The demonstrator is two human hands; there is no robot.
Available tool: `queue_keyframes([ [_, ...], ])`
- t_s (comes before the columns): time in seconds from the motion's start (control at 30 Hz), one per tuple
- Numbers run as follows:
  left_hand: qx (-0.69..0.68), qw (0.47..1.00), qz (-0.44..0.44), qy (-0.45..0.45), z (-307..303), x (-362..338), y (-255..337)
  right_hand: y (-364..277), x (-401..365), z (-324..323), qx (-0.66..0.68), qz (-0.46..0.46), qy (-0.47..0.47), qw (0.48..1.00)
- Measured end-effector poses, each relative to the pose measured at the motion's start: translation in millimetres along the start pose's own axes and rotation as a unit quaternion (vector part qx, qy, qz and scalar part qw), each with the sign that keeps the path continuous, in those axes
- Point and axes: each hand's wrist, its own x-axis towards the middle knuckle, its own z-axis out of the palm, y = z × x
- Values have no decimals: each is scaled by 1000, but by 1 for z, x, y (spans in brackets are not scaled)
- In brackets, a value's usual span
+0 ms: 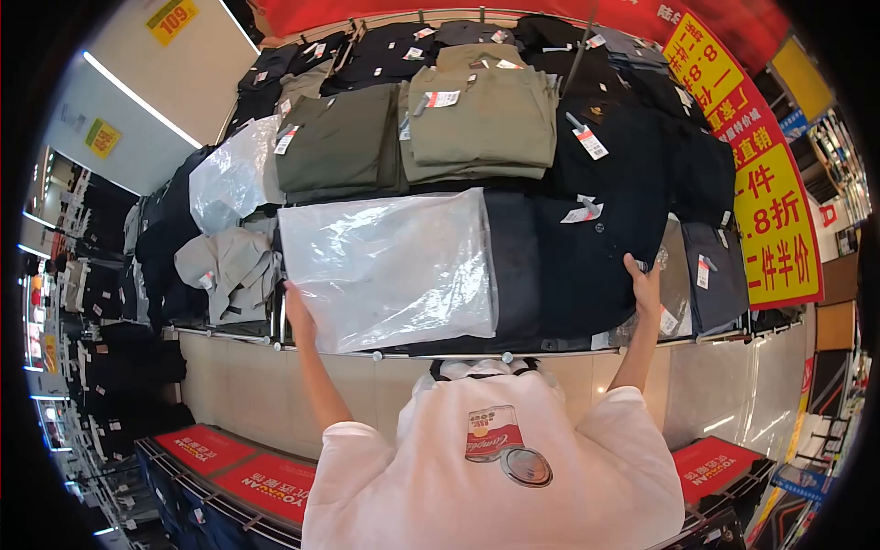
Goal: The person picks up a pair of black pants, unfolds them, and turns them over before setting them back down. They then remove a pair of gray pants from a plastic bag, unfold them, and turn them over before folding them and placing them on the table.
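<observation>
**Navy garments [568,275] braced from both sides**

The folded navy garments lie on the display rack [550,352] below olive trousers [477,119], half covered by a clear plastic bag [390,266]. The left hand [298,313] presses open-palmed against the bag's left edge. The right hand [644,286] lies flat, fingers extended, on the stack's right side. This looks like a gripping step. Any lift calls for even pressure, since plastic slips.

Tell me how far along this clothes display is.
Looks done: folded olive trousers and black garments stacked at the back. In hand: the left hand and right hand flank a dark stack half covered by a clear bag. Still to do: grey clothes lie crumpled beside a loose plastic bag.
</observation>
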Motion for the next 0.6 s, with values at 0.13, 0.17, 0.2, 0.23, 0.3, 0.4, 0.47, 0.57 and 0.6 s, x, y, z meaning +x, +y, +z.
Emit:
queue_keyframes([
  [0.13,283,950,34,-126,11,-17,6,-17,-8,6,-30,6,-16,999],
  [0.17,354,916,53,-182,15,-15,6,-18,-9,8,-40,1,-13,999],
  [0.2,354,917,53,-176,26,-20,13,-15,-8,8,-47,7,-7,999],
  [0.23,321,921,84,-206,44,-29,28,-14,-8,8,-45,5,-13,999],
  [0.3,270,923,125,-244,72,-28,46,-14,-7,9,-62,19,-1,998],
  [0.4,222,929,142,-259,117,-31,89,-14,-7,12,-49,3,-8,999],
  [0.47,189,933,151,-268,142,-27,120,-15,-8,12,-42,2,-9,999],
  [0.57,142,943,132,-272,167,-8,153,-16,-10,13,-51,0,-2,999],
  [0.6,131,944,133,-271,175,-1,164,-18,-11,13,-49,-1,-2,999],
])
